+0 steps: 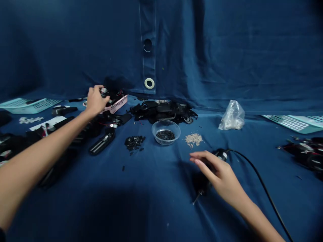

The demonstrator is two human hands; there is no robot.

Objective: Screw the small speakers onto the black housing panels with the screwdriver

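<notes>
My left hand reaches to the pink basket at the back left. Its fingers are closed round a small cylindrical motor, silver and black; dark parts with red wires lie in the basket beside it. Loosely curved and holding nothing visible, my right hand hovers over a black corded electric screwdriver. The thin bit of that tool points toward the near side, and the hand hides much of its body.
A clear bowl of black screws stands mid-table between black pieces and pale small parts. Behind it lie black housings. A plastic bag, a black cable and dark wired parts are on the right.
</notes>
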